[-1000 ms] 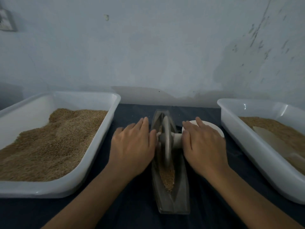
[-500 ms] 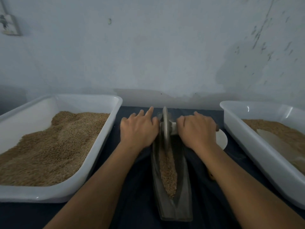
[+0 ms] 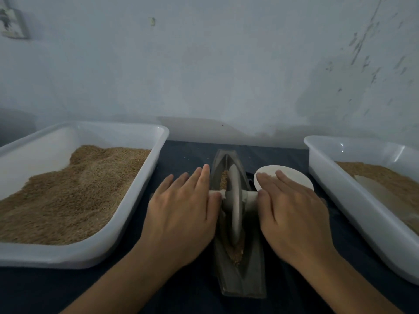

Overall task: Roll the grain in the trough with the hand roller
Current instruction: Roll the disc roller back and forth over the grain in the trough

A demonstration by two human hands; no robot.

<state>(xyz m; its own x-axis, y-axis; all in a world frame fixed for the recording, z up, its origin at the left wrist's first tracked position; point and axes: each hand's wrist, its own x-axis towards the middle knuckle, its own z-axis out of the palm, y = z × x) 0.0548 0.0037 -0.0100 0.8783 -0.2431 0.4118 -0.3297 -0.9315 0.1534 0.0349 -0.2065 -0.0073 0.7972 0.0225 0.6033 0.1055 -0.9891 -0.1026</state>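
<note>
My trough runs lengthwise away from me; the hand roller stands midway in its grain, axle crosswise under my left hand and right hand, fingers flat, released.

Trough hemmed by left tray, right tray.

— What's on the table?
— Dark cloth over it. A white tray at nine o'clock, another tray at three.
— Between them?
— The trough at six, a white dish just beside it.
</note>
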